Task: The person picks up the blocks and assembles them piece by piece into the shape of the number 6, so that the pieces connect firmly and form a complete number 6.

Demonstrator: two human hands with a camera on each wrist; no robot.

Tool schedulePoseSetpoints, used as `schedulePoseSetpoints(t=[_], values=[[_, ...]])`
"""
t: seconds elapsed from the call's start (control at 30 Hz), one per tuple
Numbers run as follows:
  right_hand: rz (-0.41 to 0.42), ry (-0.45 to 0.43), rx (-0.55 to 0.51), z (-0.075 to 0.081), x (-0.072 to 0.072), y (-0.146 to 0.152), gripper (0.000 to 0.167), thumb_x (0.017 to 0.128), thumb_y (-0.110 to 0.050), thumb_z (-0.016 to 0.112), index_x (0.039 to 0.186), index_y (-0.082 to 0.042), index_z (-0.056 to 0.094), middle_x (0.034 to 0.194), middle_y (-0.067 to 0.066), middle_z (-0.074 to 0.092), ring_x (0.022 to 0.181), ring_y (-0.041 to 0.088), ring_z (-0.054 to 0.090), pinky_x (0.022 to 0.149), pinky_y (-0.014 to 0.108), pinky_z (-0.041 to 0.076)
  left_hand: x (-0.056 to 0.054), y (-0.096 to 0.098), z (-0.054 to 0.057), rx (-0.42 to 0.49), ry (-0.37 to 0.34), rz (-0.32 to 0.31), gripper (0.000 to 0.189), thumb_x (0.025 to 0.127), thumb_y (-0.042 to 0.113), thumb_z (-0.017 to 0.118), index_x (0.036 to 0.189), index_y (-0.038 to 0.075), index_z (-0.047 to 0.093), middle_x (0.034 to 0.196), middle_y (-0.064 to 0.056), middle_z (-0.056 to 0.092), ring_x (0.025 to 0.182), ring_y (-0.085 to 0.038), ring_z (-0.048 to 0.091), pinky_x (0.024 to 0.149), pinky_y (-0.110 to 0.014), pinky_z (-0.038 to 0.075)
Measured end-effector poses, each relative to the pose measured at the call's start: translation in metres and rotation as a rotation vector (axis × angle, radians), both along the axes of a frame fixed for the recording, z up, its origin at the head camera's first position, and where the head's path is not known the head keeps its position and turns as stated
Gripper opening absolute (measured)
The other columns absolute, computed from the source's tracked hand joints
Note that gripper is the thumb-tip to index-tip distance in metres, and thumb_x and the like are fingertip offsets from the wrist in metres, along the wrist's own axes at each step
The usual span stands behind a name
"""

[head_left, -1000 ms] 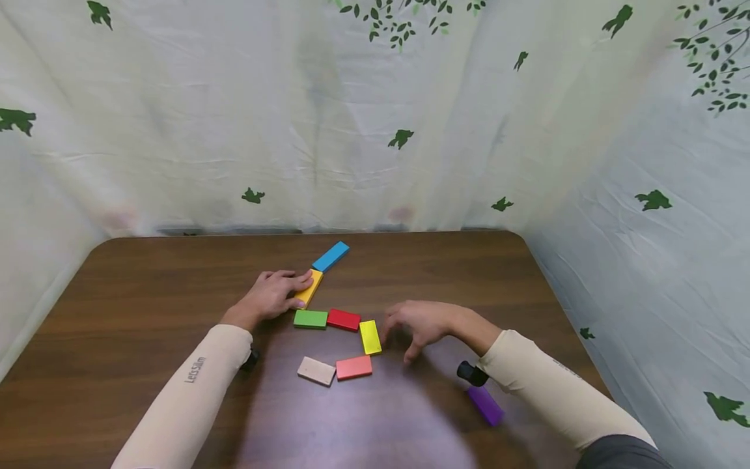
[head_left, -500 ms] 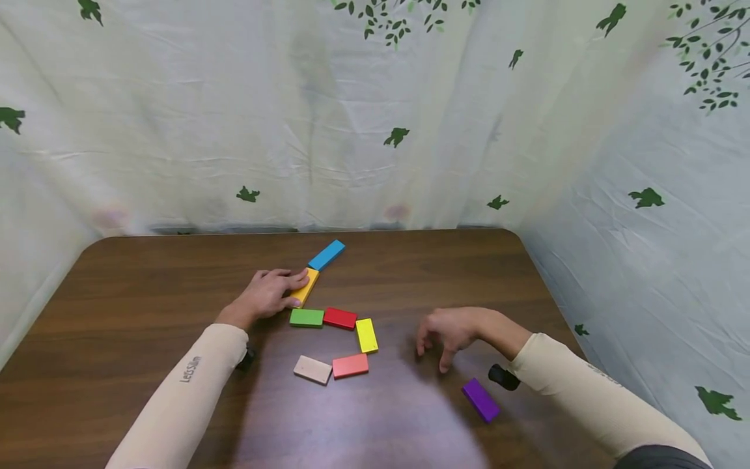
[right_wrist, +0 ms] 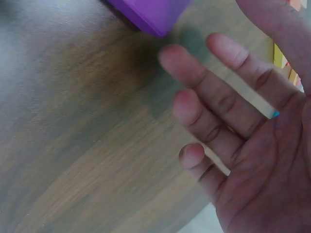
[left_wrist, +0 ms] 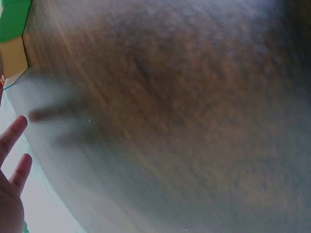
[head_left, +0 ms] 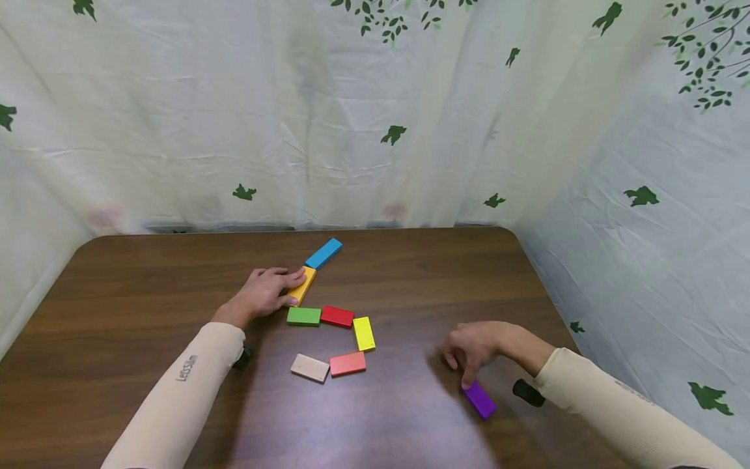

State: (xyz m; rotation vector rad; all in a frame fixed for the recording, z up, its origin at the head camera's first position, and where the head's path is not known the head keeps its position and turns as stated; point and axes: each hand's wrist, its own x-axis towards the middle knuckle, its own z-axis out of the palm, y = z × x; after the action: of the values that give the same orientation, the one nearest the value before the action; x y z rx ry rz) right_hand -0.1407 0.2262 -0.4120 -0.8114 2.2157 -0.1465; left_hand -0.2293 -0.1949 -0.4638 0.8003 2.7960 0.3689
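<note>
My left hand point(head_left: 262, 294) rests at an orange-yellow block point(head_left: 301, 287), its index finger and thumb touching it. A blue block point(head_left: 323, 253) lies end to end with that block, farther back. In front of it are a green block point(head_left: 303, 317) and a red block point(head_left: 337, 316), then a yellow block point(head_left: 364, 334), a coral block point(head_left: 347, 364) and a beige block point(head_left: 310, 369). My right hand point(head_left: 477, 348) hovers at the far end of a purple block point(head_left: 480, 400). In the right wrist view, loosely bent fingers point(right_wrist: 218, 94) stand apart from the purple block point(right_wrist: 150, 13).
A brown wooden table point(head_left: 146, 280) bears all the blocks. White curtains point(head_left: 234, 117) with green leaf and bird prints hang behind it and at both sides. A small black device point(head_left: 528, 393) sits at the right wrist.
My right hand has moved right and toward me, from beside the yellow block to the purple block. My left hand stays at the orange-yellow block. The view has shifted slightly.
</note>
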Motion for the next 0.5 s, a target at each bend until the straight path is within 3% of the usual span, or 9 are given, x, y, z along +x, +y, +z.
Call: schedulePoseSetpoints(t=[0.2,0.5], values=[[0.003,0.092,0.07,-0.001,0.011,0.004,0.034,0.064,-0.036,0.089,0.071,-0.021,0.058,0.064,-0.012,0.05,0.058,0.004,0.042,0.052,0.024,0.037,-0.001,0.0,0.0,-0.004,0.001,-0.003,0.063,0.091,0.032,0.064,0.145,0.01,0.04,0.152,-0.011,0.036,0.133,-0.045,0.034,0.102,-0.062,0.023],[0.003,0.192,0.025,-0.015,0.021,0.008,0.051,0.06,-0.041,0.089,0.057,-0.021,0.042,0.054,-0.014,0.037,0.053,0.001,0.033,0.048,0.021,0.026,0.0,0.001,0.003,0.007,-0.008,-0.005,0.063,0.091,0.031,0.065,0.144,0.009,0.04,0.152,-0.012,0.036,0.133,-0.046,0.034,0.103,-0.062,0.022]])
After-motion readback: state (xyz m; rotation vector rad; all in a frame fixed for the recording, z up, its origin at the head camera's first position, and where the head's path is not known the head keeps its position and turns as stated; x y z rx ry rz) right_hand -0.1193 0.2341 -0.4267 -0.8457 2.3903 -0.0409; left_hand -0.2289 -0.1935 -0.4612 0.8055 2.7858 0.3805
